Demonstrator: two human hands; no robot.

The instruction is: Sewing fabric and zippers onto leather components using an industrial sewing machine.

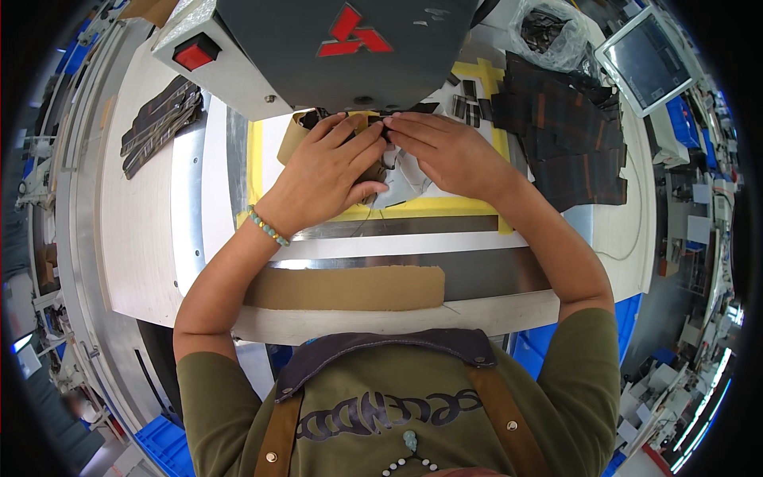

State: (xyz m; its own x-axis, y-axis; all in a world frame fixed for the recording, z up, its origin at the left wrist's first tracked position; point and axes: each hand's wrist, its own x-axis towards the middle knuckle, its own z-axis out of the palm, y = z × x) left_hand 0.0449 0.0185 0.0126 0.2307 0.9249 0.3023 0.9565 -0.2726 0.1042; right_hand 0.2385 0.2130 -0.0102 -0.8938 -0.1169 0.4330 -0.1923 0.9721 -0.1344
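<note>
Both my hands meet at the work spot under the dark grey head of a sewing machine. My left hand lies palm down, its fingers spread over a piece of dark fabric and the thumb out to the right. My right hand reaches in from the right, fingers close together, their tips pinching the fabric's edge beside the left fingertips. Much of the fabric is hidden beneath the fingers. Between the hands shows a pale grey, shiny plate with loose threads. A brown cardboard piece sits beside my left fingers.
Dark striped fabric panels are stacked at right, with smaller strips at left. Short dark pieces lie behind my right hand. Yellow tape borders the white work area. A cardboard strip lies in front; a screen stands back right.
</note>
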